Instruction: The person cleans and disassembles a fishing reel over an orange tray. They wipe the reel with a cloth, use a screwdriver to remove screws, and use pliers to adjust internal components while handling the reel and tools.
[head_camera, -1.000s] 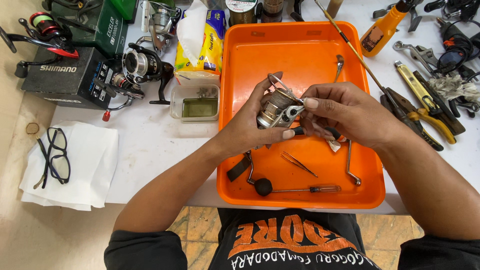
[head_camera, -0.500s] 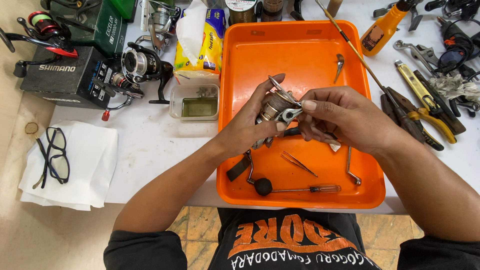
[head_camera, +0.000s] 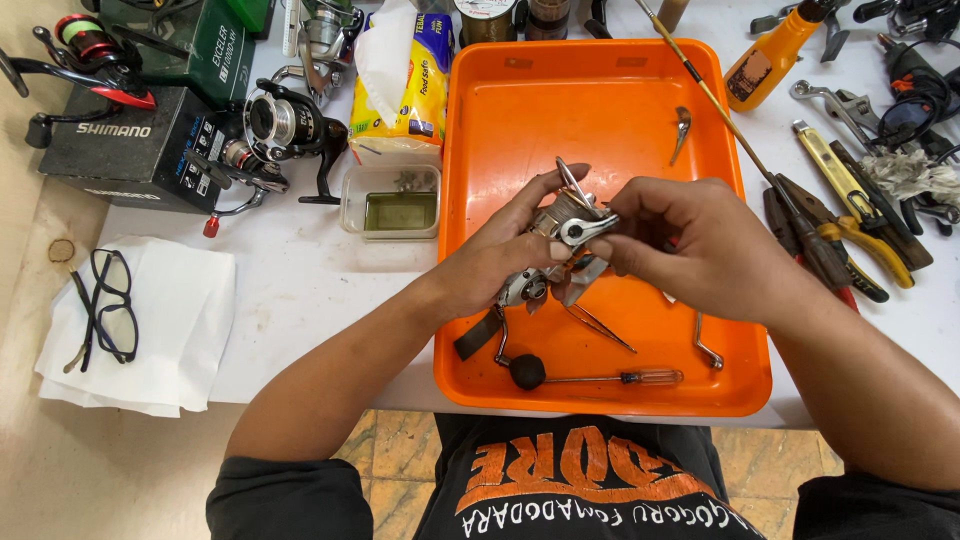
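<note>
You're gripping the silver spinning-reel body (head_camera: 560, 235) in your left hand (head_camera: 505, 255), fingers wrapped round it from below, thumb up by the wire bail, holding it just above the orange tray (head_camera: 600, 90). Your right hand (head_camera: 690, 250) is pinching in on the reel's right side, fingertips closing on a small metal part at the rotor; what exactly they're pinching is hidden. My read: the reel is sitting partly stripped. The handle with the black knob (head_camera: 525, 371) is lying off in the tray near its front edge, the screwdriver with the clear amber grip (head_camera: 630, 377) is lying touching that knob, and a bent metal piece (head_camera: 680, 130) is resting loose toward the tray's far right. So the handle is off, the body is being worked in hand, and everything else is waiting to be dealt with. Moving outward: a small clear tub with greenish liquid (head_camera: 392, 203) is sitting just left of the tray. Behind it a yellow-and-blue printed tissue pack (head_camera: 405, 75) is standing with white tissue pulled up. Further left, a black reel box (head_camera: 125, 150) with white lettering is lying in front of a green box (head_camera: 180, 40). An orange bottle with a dark label (head_camera: 765, 62) is lying tilted right of the tray's far corner.
</note>
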